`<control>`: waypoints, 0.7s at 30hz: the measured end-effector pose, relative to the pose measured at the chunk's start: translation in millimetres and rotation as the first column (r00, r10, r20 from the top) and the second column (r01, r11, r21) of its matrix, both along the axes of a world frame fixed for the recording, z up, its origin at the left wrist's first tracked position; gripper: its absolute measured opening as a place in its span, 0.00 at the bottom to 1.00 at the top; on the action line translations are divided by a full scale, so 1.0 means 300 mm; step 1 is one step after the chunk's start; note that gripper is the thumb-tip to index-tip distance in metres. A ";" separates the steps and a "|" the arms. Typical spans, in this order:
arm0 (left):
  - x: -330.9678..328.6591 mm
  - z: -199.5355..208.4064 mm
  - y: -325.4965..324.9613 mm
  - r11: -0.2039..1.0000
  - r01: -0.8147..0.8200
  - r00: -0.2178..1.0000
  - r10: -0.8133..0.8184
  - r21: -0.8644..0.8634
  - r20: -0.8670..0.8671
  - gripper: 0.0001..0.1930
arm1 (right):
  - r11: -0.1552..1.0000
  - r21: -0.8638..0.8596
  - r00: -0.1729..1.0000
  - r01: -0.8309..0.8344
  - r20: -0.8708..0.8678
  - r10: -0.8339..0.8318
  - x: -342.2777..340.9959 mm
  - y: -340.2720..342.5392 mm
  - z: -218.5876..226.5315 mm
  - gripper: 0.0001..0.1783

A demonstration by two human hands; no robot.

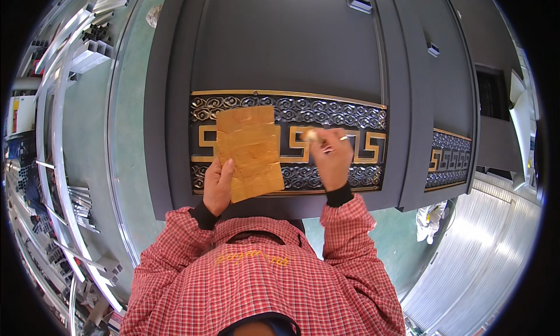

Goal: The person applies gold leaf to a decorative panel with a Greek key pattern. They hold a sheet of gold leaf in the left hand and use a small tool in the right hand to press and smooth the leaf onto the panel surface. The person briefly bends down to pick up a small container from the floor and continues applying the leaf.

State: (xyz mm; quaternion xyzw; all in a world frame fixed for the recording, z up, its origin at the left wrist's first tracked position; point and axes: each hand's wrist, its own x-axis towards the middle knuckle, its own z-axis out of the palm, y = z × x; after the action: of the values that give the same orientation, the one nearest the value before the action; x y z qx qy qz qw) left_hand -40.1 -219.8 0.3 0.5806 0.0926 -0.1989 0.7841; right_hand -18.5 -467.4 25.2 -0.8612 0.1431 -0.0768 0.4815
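Gold-brown card (251,155) is in the left hand (218,187), covering part of a dark ornamental band (280,98) with gold key shapes (368,160). The left thumb lies on the card's face at its lower left edge; the fingers behind are mostly hidden, but they grip it. The right hand (333,160) has its fingers closed on a small pale thing (311,136), too blurred to identify, over the key shapes; whether it touches them, I cannot tell. For neat work, a light pinch and short, steady strokes along the key shapes seem best, clear of the scrollwork (329,111). The creased card is best held level and off the relief.
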 end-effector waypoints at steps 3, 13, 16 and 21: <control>0.005 0.006 -0.025 0.999 0.037 0.999 -0.037 0.005 0.012 0.16 | 0.984 0.029 0.980 -0.176 0.098 0.173 -0.022 0.121 0.063 0.11; -0.003 0.041 -0.078 0.999 0.031 0.999 -0.031 -0.013 0.020 0.16 | 0.960 -0.156 0.954 -0.232 0.155 0.255 -0.067 0.167 0.059 0.14; -0.006 0.027 -0.069 0.998 0.026 0.999 -0.028 0.049 0.045 0.16 | 0.961 -0.241 0.981 -0.134 0.107 0.163 -0.060 0.088 0.011 0.12; 0.013 0.013 -0.020 0.996 -0.013 0.999 0.009 0.085 0.044 0.16 | 0.965 -0.235 0.993 0.118 0.057 -0.107 -0.041 -0.102 -0.135 0.13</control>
State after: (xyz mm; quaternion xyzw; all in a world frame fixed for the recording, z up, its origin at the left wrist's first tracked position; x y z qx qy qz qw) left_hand -36.3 -226.0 4.1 0.6172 0.0871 -0.1778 0.7615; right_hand -30.8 -498.0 -15.3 -0.9014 0.1710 -0.1394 0.3725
